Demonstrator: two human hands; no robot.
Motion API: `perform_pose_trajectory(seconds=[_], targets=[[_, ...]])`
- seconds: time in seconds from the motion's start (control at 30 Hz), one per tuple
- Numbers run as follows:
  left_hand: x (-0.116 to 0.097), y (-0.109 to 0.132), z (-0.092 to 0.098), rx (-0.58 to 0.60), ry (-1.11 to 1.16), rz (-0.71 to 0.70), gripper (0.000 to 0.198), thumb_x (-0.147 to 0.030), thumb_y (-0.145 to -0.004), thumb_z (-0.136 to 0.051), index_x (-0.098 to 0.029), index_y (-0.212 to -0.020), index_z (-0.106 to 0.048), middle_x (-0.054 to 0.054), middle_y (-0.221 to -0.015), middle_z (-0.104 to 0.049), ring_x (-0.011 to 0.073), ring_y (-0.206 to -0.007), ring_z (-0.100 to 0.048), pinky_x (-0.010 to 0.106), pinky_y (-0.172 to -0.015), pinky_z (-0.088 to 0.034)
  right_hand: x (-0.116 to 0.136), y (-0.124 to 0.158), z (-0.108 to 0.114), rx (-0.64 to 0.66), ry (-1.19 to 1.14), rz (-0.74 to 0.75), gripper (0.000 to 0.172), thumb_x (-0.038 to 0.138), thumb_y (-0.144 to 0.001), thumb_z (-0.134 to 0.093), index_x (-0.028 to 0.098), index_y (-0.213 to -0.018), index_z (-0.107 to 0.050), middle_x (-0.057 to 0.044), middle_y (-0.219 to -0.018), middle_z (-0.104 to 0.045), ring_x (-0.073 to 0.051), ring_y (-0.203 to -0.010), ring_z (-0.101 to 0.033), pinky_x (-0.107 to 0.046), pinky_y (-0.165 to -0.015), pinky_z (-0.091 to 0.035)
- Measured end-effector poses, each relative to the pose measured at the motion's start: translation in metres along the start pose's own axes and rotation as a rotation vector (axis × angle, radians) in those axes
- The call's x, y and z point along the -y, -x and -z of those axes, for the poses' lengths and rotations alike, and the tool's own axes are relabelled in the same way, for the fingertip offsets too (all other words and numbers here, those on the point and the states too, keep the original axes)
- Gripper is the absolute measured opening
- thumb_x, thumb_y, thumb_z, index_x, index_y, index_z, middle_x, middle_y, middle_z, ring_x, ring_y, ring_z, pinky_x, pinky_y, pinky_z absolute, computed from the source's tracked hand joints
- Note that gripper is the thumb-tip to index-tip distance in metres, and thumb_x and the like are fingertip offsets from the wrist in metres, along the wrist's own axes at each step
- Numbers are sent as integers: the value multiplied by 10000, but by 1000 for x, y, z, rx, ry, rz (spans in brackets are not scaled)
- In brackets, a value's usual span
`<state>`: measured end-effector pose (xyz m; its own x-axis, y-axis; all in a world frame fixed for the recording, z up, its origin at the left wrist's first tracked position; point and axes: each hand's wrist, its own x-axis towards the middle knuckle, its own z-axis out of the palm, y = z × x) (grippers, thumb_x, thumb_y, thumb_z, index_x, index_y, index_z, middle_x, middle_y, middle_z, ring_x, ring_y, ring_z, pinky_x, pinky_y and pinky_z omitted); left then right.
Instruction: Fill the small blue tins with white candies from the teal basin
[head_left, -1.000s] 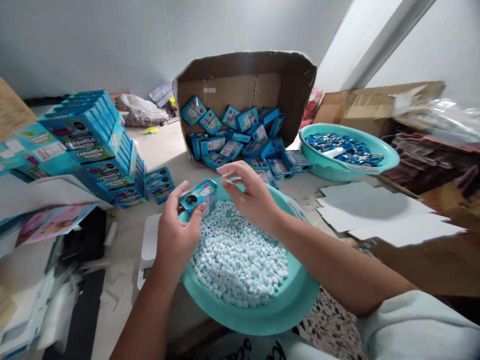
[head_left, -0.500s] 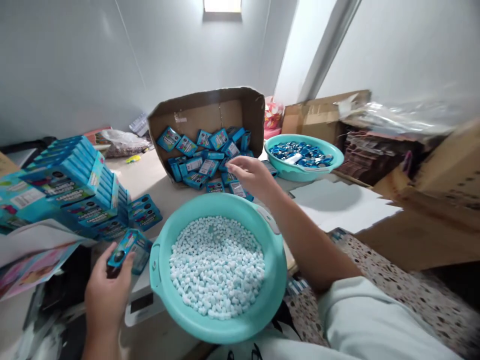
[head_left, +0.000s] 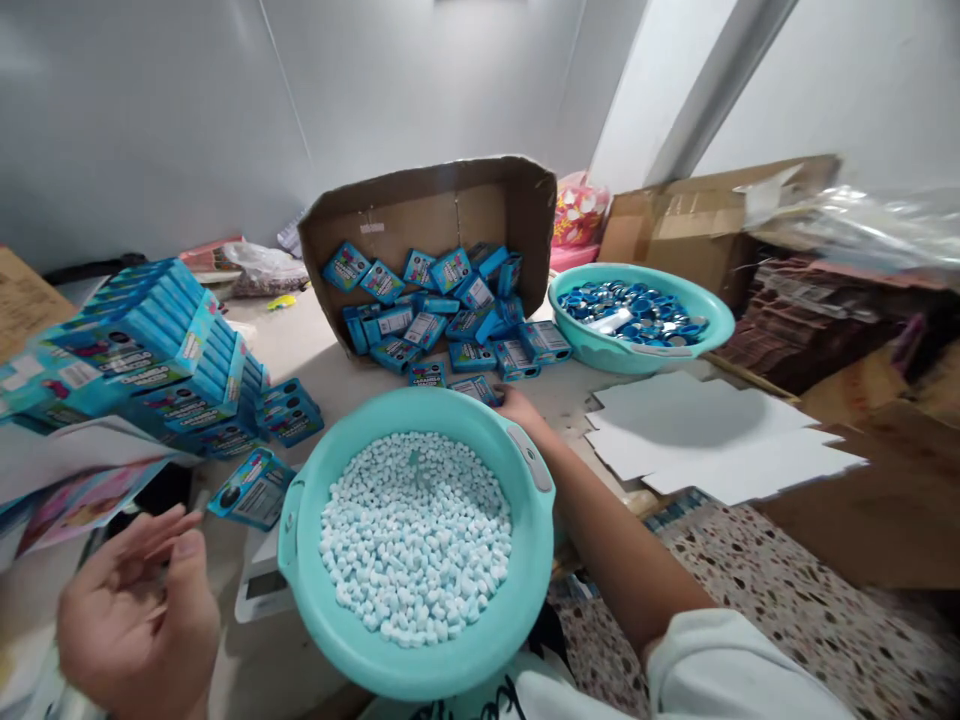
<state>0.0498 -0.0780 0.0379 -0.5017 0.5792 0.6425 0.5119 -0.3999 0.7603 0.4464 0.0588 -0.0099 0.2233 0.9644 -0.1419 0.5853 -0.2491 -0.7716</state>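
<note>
Pale short-sleeved clothing bears black lettering.

Before you, lower centre: basin, pellets in it; behind, carton holding boxes; frame left, box stack; right of carton, second basin.

Workshop | stacked blue boxes | basin of white pieces | cardboard carton

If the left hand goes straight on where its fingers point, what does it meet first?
The left hand would probably meet the small blue box beside the bowl of pale pellets, though depth is unclear.
</note>
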Motion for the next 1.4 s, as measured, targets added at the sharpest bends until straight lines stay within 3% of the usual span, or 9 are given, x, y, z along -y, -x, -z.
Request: perform_pose_trajectory(seconds=[0.17,0.43,0.57,0.67,0.73,0.9,1.03,1.2,1.4], targets=[[-15,23,-19,40,52,0,280,-244,-791,-784,-161,-1042,-692,25,-841,-724,158,-728,-697,325,-774,-576,-19,12,10,99,-238,-29,510,327,-546,-867,98,-983,-738,-96,-862,-771,-315,-870,-726,-327,-733,-576],[-20,27,-31,345,66,-111,216,-246,-812,-769,-173,-1006,-707,53,-950,-744,182,-867,-714,323,-812,-582,-9,73,40,-530,-562,259,708,465,-660,-843,205,-1242,-535,-87,-1128,-689,-229,-979,-689,-375,-872,-582],[-39,16,-51,663,170,7,824,-352,-704,-869,-237,-1436,-508,122,-1370,-643,278,-1234,-647,412,-997,-563,61,131,42,-103,-309,751,500,347,-763,-827,232,-1208,-631,-56,-1190,-685,-225,-1048,-672,-363,-900,-568],[-42,9,-71,871,202,171,721,-446,-619,-907,-185,-1240,-650,124,-1207,-729,290,-1098,-709,412,-933,-600,107,143,20,235,-166,987,487,267,-868,-726,230,-1332,-585,-67,-1274,-653,-229,-1164,-635,-371,-1018,-523],[-37,3,-85,735,251,227,600,-501,-567,-911,-163,-1010,-686,101,-1019,-764,271,-949,-737,405,-861,-622,119,133,1,126,-161,978,600,226,-893,-672,204,-1457,-469,-115,-1398,-549,-245,-1257,-577,-397,-1070,-494],[-19,-4,-104,251,328,296,585,-505,-639,-836,-190,-1067,-593,87,-1091,-744,233,-925,-736,389,-766,-637,102,119,-43,93,214,889,367,229,-982,-528,131,-1334,-570,-179,-1314,-566,-291,-1205,-588,-482,-1049,-490],[-14,-1,-99,229,324,278,543,-488,-684,-813,-186,-1064,-569,104,-1125,-725,252,-999,-727,402,-811,-631,82,152,-89,577,490,1184,413,159,-927,-559,100,-1331,-623,-207,-1387,-600,-294,-1234,-613,-405,-1042,-507],[-19,4,-93,313,377,169,499,-445,-670,-850,-175,-1003,-596,74,-1004,-731,232,-956,-726,411,-900,-600,68,153,-120,533,507,1227,510,283,-1000,-513,149,-1492,-533,-184,-1573,-474,-320,-1467,-444,-452,-1191,-386],[-18,5,-90,490,361,172,406,-457,-727,-827,-177,-941,-626,39,-908,-720,202,-876,-720,377,-901,-581,60,107,-80,606,687,1223,523,168,-977,-497,254,-1490,-548,-81,-1579,-491,-277,-1492,-417,-432,-1228,-334]])
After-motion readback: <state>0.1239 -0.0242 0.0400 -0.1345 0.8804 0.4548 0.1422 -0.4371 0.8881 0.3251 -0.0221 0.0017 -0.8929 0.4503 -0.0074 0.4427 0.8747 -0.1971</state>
